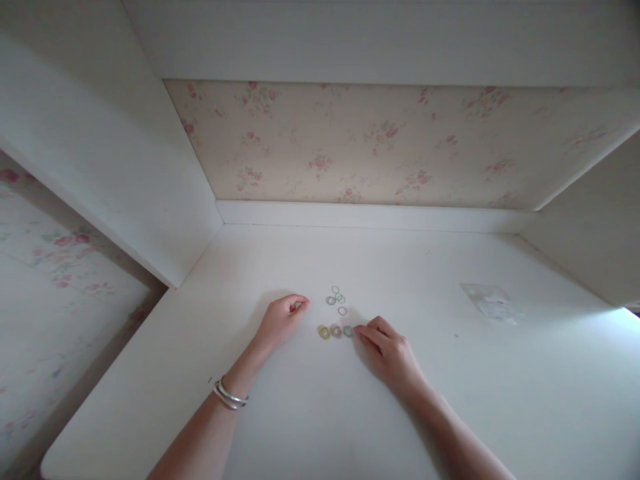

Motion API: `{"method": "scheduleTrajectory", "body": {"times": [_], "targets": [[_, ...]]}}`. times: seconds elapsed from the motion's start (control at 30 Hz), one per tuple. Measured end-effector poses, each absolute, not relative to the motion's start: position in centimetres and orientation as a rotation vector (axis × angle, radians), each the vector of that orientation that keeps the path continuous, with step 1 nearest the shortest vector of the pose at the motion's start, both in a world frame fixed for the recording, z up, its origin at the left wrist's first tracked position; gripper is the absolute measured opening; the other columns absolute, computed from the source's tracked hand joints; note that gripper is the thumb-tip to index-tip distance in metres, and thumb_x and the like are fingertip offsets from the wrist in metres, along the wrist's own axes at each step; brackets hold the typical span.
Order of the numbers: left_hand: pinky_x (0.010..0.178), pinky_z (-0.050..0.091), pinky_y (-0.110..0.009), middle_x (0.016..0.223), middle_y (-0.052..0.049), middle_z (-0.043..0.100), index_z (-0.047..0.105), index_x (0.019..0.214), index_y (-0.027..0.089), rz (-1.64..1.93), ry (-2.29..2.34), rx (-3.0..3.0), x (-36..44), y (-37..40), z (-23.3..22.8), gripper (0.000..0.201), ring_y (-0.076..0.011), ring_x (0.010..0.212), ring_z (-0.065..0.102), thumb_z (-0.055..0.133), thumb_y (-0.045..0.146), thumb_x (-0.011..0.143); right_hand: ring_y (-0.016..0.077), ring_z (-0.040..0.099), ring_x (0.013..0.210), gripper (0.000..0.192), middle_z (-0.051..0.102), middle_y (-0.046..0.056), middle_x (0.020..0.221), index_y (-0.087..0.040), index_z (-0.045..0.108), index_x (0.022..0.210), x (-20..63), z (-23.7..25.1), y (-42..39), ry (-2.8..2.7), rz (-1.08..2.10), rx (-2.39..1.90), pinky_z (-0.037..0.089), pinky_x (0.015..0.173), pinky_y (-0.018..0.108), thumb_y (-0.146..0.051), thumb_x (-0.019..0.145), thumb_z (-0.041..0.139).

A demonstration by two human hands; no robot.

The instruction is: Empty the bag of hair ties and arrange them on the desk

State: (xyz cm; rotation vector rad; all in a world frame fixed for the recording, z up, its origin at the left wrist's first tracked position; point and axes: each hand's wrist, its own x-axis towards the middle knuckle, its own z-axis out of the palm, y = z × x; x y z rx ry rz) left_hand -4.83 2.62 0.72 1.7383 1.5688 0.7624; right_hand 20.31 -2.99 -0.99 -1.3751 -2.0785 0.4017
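Three small elastic rings lie in a row [335, 331] on the white surface [320, 413]. The right hand [387, 350] touches the row's right end, fingers loosely curled. Just behind the row lie four thin loose rings [337, 299]. Left of the row, the left hand [281, 321] rests curled, its grip unclear. Far right lies one clear plastic bag [490, 301].

1. A white desk top [310, 427] set in an alcove.
2. A clear plastic bag [490, 301] lying flat on the desk, to the right.
3. Floral wallpaper [380, 143] on the back panel.
4. A white side panel [100, 153] on the left.
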Motion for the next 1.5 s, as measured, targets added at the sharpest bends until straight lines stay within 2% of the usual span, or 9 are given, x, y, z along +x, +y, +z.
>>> {"method": "scheduleTrajectory", "body": {"times": [0.1, 0.23, 0.33, 0.63, 0.83, 1.0, 1.5], "targets": [[0.062, 0.043, -0.023, 0.08, -0.002, 0.069, 0.068, 0.096, 0.021, 0.731, 1.585, 1.842, -3.6, 2.3, 0.6, 0.033, -0.0142, 0.068, 0.06, 0.044, 0.04, 0.086, 0.0111, 0.056, 0.068, 0.028, 0.057, 0.005, 0.083, -0.022, 0.066, 0.093, 20.4, -0.6, -2.6, -1.934, 0.469, -1.386, 0.045, 0.062, 0.022, -0.031, 0.093, 0.04], [0.076, 0.044, -0.023, 0.101, -0.001, 0.068, 0.067, 0.1, 0.025, 0.714, 1.562, 2.066, -1.3, 2.3, 0.9, 0.024, -0.0144, 0.086, 0.062, 0.047, 0.03, 0.087, 0.0101, 0.053, 0.064, 0.027, 0.056, 0.004, 0.082, -0.021, 0.067, 0.092, 20.4, -0.3, -2.2, -1.85, 0.545, -1.394, 0.043, 0.06, 0.021, -0.033, 0.092, 0.042], [0.08, 0.043, -0.024, 0.105, 0.0, 0.067, 0.066, 0.101, 0.027, 0.64, 1.593, 2.164, 0.0, 2.6, 1.2, 0.022, -0.015, 0.093, 0.06, 0.049, 0.029, 0.086, 0.0095, 0.052, 0.062, 0.027, 0.056, 0.003, 0.081, -0.021, 0.067, 0.093, 20.4, -0.2, -2.1, -1.822, 0.59, -1.392, 0.043, 0.059, 0.021, -0.034, 0.092, 0.043], [0.072, 0.042, -0.023, 0.097, 0.0, 0.066, 0.065, 0.09, 0.025, 0.529, 1.657, 2.233, 0.9, 2.9, 1.3, 0.023, -0.0138, 0.089, 0.06, 0.043, 0.03, 0.09, 0.0096, 0.05, 0.06, 0.029, 0.056, 0.004, 0.079, -0.02, 0.067, 0.092, 20.6, -0.1, -2.0, -1.786, 0.619, -1.365, 0.041, 0.056, 0.021, -0.036, 0.092, 0.042], [0.08, 0.044, -0.024, 0.094, -0.002, 0.066, 0.065, 0.089, 0.022, 0.695, 1.565, 2.169, 0.4, 2.9, 1.1, 0.02, -0.0143, 0.088, 0.06, 0.046, 0.027, 0.089, 0.0092, 0.049, 0.059, 0.03, 0.056, 0.004, 0.079, -0.021, 0.067, 0.092, 20.7, 0.0, -2.0, -1.786, 0.625, -1.365, 0.041, 0.056, 0.021, -0.037, 0.092, 0.041], [0.079, 0.045, -0.025, 0.09, -0.004, 0.065, 0.065, 0.091, 0.021, 0.794, 1.429, 2.191, 0.7, 1.6, 1.6, 0.022, -0.0146, 0.086, 0.059, 0.044, 0.027, 0.09, 0.0089, 0.049, 0.058, 0.029, 0.055, 0.003, 0.078, -0.021, 0.067, 0.092, 20.7, 0.0, -1.9, -1.771, 0.633, -1.377, 0.04, 0.055, 0.02, -0.036, 0.092, 0.042], [0.072, 0.041, -0.033, 0.074, -0.007, 0.055, 0.068, 0.083, 0.021, 0.568, 1.333, 2.67, 2.9, -1.2, 2.4, 0.027, -0.0181, 0.077, 0.052, 0.042, 0.024, 0.091, 0.0107, 0.053, 0.063, 0.028, 0.057, 0.004, 0.079, -0.021, 0.066, 0.093, 20.6, 0.2, -2.0, -1.763, 0.622, -1.36, 0.043, 0.057, 0.021, -0.035, 0.092, 0.041]]}}
